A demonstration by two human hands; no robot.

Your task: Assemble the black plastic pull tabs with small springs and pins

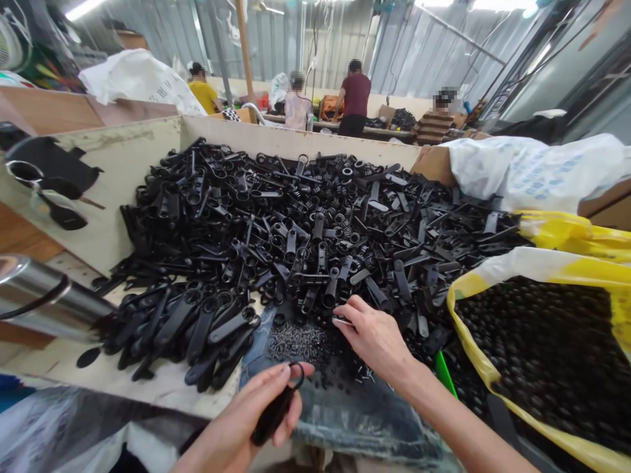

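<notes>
The left hand (pixel 270 393) grips the handle (pixel 269 420), long axis slanting toward the pile (pixel 290 243); the right hand (pixel 377 338) is nearer the pile, finger closure indeterminable.

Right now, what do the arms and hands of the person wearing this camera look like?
An ungloved human left hand and an ungloved human right hand, each on a bare, tapering forearm. No sleeve, watch or bracelet shows on the visible stretches, and no cables or markings.
</notes>
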